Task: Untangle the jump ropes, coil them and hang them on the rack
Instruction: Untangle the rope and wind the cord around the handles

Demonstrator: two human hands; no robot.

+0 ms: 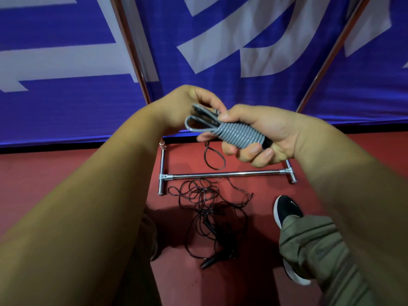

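Head view: my right hand is curled round the wound middle of the grey jump rope, and my left hand pinches its loose loops. The bundle looks light, rubbery and springy, so I would keep hold of the wraps to stop them unwinding. Below, the black jump ropes lie tangled on the red floor, thin and limp, best lifted by a handle. Beyond them stands the rack, before a blue banner.
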